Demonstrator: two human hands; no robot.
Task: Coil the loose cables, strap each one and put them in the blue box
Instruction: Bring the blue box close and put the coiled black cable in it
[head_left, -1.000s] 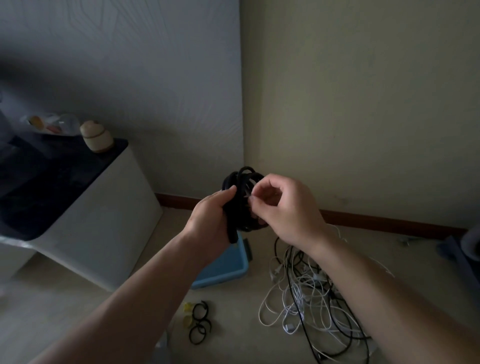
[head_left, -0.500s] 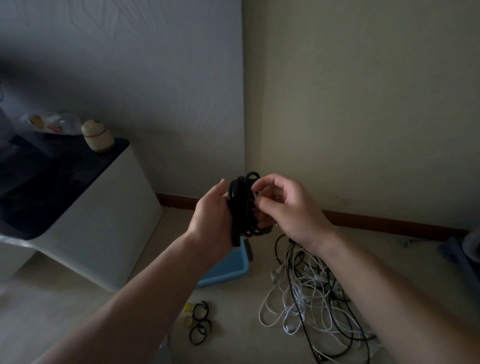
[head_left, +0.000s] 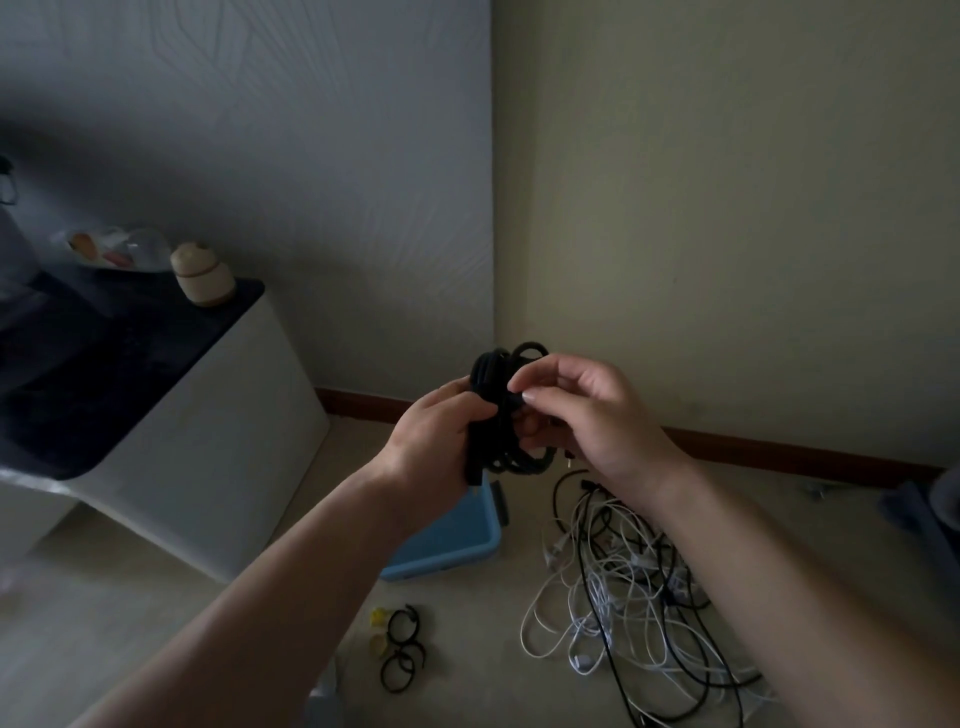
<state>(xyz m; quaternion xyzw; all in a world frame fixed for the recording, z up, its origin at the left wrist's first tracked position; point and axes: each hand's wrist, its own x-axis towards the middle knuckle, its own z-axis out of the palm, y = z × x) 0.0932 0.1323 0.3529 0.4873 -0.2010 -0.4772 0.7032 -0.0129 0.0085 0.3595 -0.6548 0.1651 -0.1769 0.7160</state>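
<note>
In front of the room's corner, my left hand grips a coiled black cable around its left side. My right hand pinches a black strap end at the coil's middle, between thumb and forefinger. Below them on the floor stands the blue box, partly hidden by my left forearm. To its right lies a tangle of loose white and black cables. Several black strap rings and yellow ones lie near the front of the floor.
A white cabinet with a dark top stands at the left, carrying a small beige jar and a clear bag. A wooden skirting board runs along the walls. A dark object sits at the right edge.
The coil and both hands have dropped slightly and turned; my right fingers have shifted from the coil's upper face to pinching the strap at its middle.
</note>
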